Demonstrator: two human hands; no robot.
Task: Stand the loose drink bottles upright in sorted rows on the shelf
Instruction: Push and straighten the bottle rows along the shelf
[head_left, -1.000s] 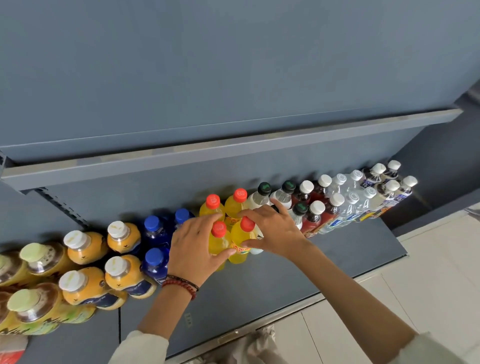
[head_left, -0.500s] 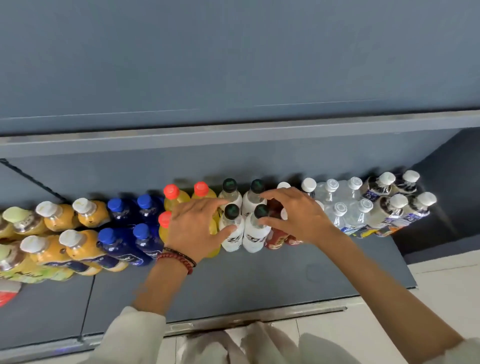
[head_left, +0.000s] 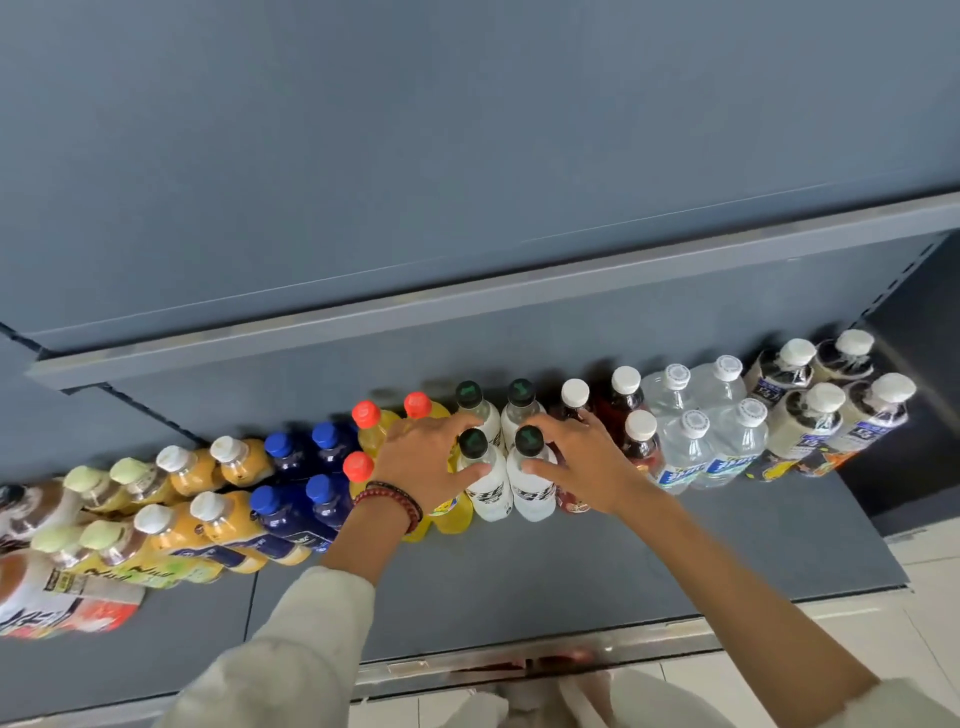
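Grey metal panelling (head_left: 467, 130) forms the background, with an upper shelf (head_left: 467, 296) projecting across it. Below it, the lower shelf (head_left: 571, 561) carries the stock, and pale floor tiles (head_left: 930, 597) show at the right edge. Drink bottles stand upright along the back of the lower shelf, two deep and grouped by type. From left to right the groups are: pale-green-capped bottles (head_left: 104, 551), orange bottles with white caps (head_left: 234, 530), blue bottles (head_left: 291, 514), yellow bottles with red caps (head_left: 374, 431), white bottles with dark green caps, dark red bottles (head_left: 641, 447), clear water bottles (head_left: 691, 457) and milky bottles (head_left: 810, 426). At the far left, a bottle with an orange and white label (head_left: 57, 608) may lie on its side; lens distortion at that edge prevents confirmation. Both arms reach in from the lower edge, the left one in a light sleeve (head_left: 291, 665). The left hand (head_left: 418, 462) grasps the front-left white bottle (head_left: 488, 493), thumb on the near side of the shoulder and index finger curved behind the neck. The right hand (head_left: 584, 462) grasps the front-right white bottle (head_left: 532, 493) in the same way, its remaining fingers spread over the dark red bottles. The two held bottles stand touching, directly in front of two matching bottles. Beaded bracelets (head_left: 395, 499) encircle the left wrist.
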